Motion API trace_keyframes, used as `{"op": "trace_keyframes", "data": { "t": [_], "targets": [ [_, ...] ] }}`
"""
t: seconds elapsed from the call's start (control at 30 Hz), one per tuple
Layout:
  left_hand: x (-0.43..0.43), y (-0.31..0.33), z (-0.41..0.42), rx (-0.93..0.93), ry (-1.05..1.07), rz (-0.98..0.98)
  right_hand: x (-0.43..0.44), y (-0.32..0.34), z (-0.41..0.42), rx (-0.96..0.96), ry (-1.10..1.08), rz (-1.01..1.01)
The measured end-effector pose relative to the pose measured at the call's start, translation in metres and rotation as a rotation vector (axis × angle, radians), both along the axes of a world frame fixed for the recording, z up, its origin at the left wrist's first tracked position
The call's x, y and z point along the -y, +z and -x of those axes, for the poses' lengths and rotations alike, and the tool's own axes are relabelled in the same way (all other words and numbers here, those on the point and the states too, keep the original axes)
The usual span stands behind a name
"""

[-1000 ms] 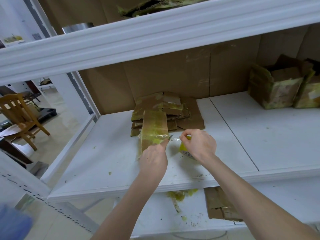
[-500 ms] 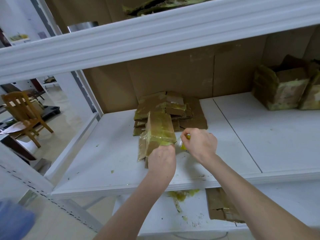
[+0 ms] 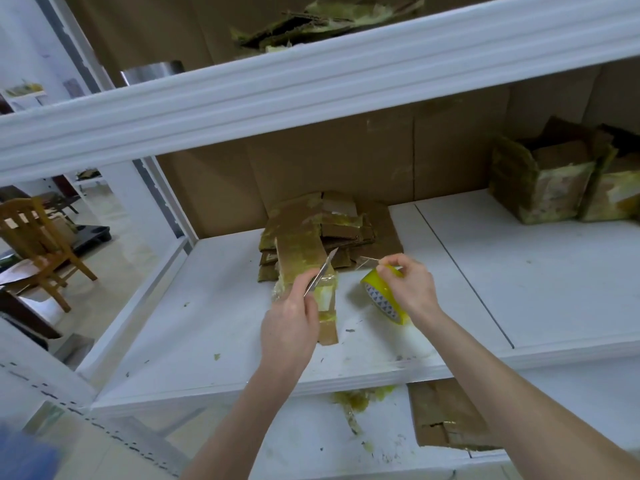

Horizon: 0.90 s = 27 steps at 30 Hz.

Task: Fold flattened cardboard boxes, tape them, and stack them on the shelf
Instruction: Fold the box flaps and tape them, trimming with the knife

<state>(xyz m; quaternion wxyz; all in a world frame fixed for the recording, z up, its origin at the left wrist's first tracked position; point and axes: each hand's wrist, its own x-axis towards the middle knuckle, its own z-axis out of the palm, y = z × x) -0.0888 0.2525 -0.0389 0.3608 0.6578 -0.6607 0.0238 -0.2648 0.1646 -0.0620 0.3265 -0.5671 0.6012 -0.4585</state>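
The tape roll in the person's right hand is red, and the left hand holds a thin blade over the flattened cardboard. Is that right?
Not quite. The tape roll is yellow, not red, as the head view shows. The rest holds: the right hand grips it, and the left hand holds a thin blade over the flattened cardboard.

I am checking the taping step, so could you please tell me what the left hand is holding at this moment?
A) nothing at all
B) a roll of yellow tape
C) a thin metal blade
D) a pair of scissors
C: the left hand grips a thin metal blade slanted over the taped cardboard piece, while the right hand holds the yellow tape roll.
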Motion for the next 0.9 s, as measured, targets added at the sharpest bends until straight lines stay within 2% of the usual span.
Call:
{"op": "trace_keyframes", "data": {
  "t": [0.13, 0.23, 0.5, 0.67, 0.7, 0.77, 0.87, 0.9],
  "targets": [
    [-0.003, 0.007, -0.01, -0.121, -0.013, 0.087, 0.004, -0.002, -0.006, 0.129, -0.005, 0.025],
    [0.004, 0.012, -0.039, -0.223, 0.094, 0.064, 0.01, 0.002, -0.007, 0.122, -0.013, 0.06],
    [0.037, -0.039, -0.134, -0.147, 0.357, -0.507, 0.017, -0.003, -0.032, 0.054, 0.023, 0.068],
    [0.033, -0.064, -0.163, 0.006, 0.414, -0.678, 0.014, -0.004, -0.036, 0.037, -0.011, 0.064],
    [0.032, -0.065, -0.164, 0.055, 0.426, -0.66, 0.014, -0.004, -0.036, 0.035, -0.019, 0.071],
    [0.035, -0.056, -0.159, 0.086, 0.386, -0.435, 0.012, -0.003, -0.033, 0.036, -0.037, 0.089],
    [0.041, -0.015, -0.124, -0.072, 0.083, 0.075, 0.009, 0.001, -0.028, 0.029, -0.061, 0.117],
    [0.043, 0.001, -0.106, -0.104, -0.026, 0.187, 0.007, 0.003, -0.027, 0.028, -0.065, 0.131]
  ]
}}
